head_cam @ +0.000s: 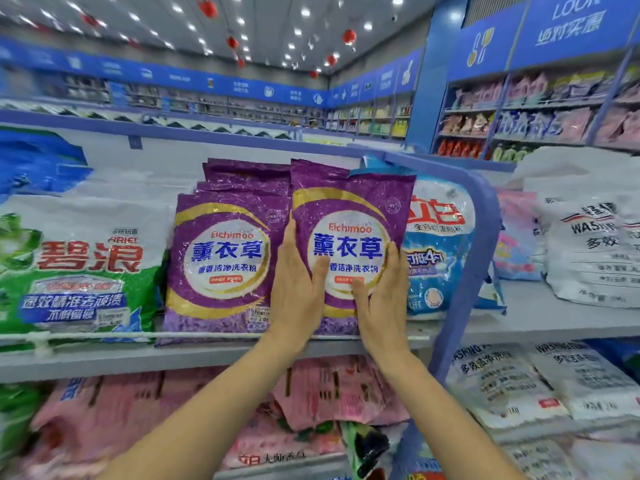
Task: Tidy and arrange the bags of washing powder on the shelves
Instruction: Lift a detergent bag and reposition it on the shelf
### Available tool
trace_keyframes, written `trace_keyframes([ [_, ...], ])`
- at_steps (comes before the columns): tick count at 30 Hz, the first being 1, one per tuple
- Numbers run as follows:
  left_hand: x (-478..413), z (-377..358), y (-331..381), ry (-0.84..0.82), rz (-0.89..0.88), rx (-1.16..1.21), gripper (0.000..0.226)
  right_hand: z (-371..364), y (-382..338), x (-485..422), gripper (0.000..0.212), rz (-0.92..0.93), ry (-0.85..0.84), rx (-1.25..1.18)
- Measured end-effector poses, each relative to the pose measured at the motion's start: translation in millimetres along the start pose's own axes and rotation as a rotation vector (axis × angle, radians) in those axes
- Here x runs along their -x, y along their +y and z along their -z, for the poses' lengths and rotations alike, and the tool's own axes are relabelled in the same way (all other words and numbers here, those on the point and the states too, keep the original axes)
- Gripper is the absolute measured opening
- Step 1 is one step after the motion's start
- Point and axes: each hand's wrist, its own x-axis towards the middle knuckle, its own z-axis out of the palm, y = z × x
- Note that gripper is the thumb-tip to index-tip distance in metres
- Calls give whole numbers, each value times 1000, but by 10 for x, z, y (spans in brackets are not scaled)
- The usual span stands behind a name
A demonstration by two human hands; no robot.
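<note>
**Both hands on a purple bag at the shelf front**

The left hand (pixel 294 285) and right hand (pixel 381 296) grasp the purple bag (pixel 349 206) of washing powder from either side, low on its body; each thumb lies across the printed front while the fingers run up along the bag's edges; the bag stands upright, facing outward, and its base seems to rest on the shelf (pixel 207 356), though the wrists cover part of that edge; just to its left, touching or nearly so, stands the purple stack (pixel 221 268) of matching bags, several deep, with further purple tops showing behind; left of that stack sits a green and white bag (pixel 79 271), also upright; on the right a blue and white bag (pixel 440 244) stands partly behind the held one, up against the blue end frame (pixel 481 230) that closes this shelf; beyond the frame lie white bags (pixel 588 258) on a neighbouring shelf; on the level below, pink bags (pixel 138 410) lie flat and loosely heaped beneath the forearms
</note>
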Motion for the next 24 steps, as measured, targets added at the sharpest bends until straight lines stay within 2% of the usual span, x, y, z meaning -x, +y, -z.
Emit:
trace_keyframes([
  [5,-86,-19,25,-27,-3,-129,67,-6,-33,-125,85,45,-107,44],
  [15,-216,-33,25,-55,42,-364,65,-106,-19,-253,81,34,-123,147],
  [18,-98,37,25,-53,28,-493,65,-81,28,-164,82,45,-153,264],
  [21,-12,110,8,-42,-19,-715,63,7,122,-82,84,50,-128,484],
  [24,63,170,46,3,-71,-792,63,146,162,15,81,102,-38,460],
])
